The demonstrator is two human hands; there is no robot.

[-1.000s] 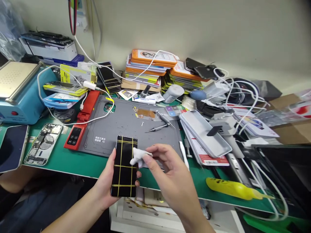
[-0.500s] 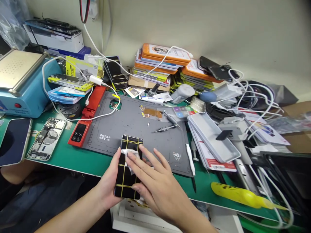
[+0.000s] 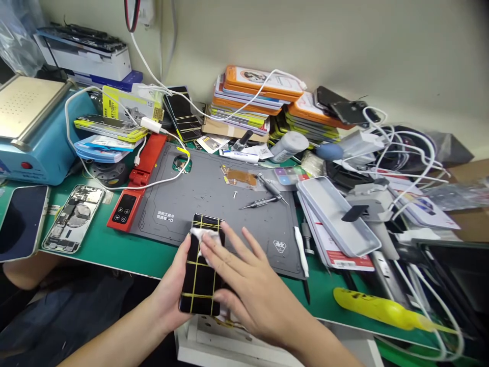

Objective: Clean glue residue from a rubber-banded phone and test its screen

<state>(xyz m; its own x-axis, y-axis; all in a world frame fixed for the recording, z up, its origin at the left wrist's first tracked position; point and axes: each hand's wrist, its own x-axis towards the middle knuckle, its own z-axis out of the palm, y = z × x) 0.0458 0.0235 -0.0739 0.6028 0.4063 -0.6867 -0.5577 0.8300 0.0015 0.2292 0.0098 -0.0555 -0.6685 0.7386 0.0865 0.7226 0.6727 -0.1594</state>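
A black phone [image 3: 194, 279] crossed by thin yellow lines lies tilted in my left hand [image 3: 173, 285], its fingers wrapped round the phone's left side and underside. A crumpled white wipe [image 3: 200, 234] rests on the upper part of the phone. Pressing that wipe to the surface are the outstretched fingertips of my right hand [image 3: 244, 280], which partly cover it. The thumb of the right hand lies by the phone's lower right edge. Both hands are over the near edge of the grey work mat [image 3: 214, 196].
An opened phone [image 3: 74, 219] and a dark-screened phone [image 3: 23, 219] lie at the left. Screwdrivers [image 3: 262, 201] rest on the mat. Stacked orange cases [image 3: 263, 84] stand behind. A clear tray [image 3: 338, 216], white cables [image 3: 416, 168] and a yellow bottle [image 3: 378, 308] are at the right.
My right hand and the wipe have slid slightly up the phone, toward its top end. My left hand still holds the phone in nearly the same place.
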